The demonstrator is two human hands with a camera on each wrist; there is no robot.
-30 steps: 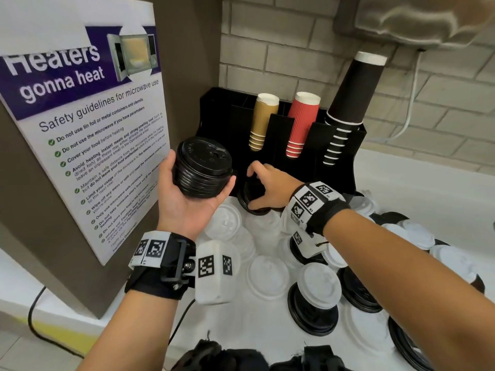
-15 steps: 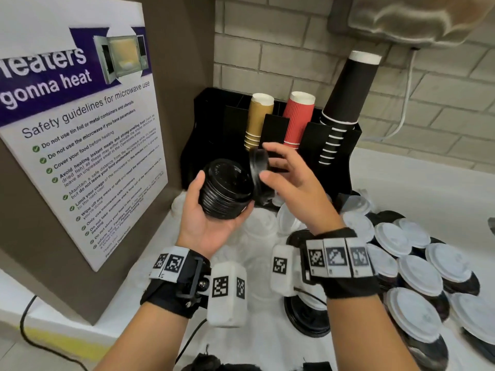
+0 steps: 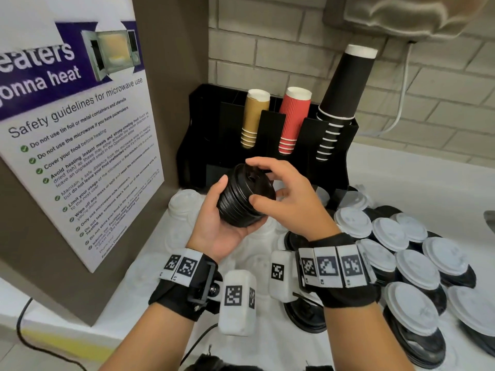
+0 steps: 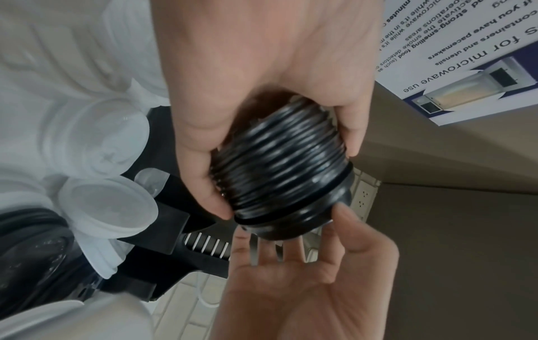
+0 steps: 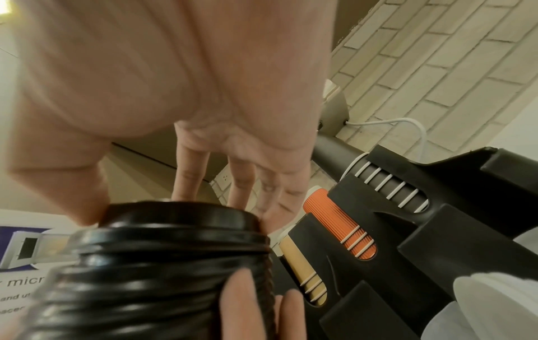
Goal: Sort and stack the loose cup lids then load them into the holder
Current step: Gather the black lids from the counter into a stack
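Now that the right hand (image 3: 281,199), fingers spread loosely, has seated its picked-up black lid on the black lid stack (image 3: 245,199) gripped by the left hand (image 3: 217,223), holder (image 3: 267,129) at 12 o'clock waits; loose lids remain.

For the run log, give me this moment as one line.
left hand: grips black lid stack | right hand: fingertips on top lid | holder: not loaded

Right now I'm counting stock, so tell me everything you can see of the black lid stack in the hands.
The black lid stack is a nested column of glossy black plastic lids, tilted, held above the counter before the holder. The left hand grips its ribbed side; the right hand touches the top lid, seated but slightly proud.
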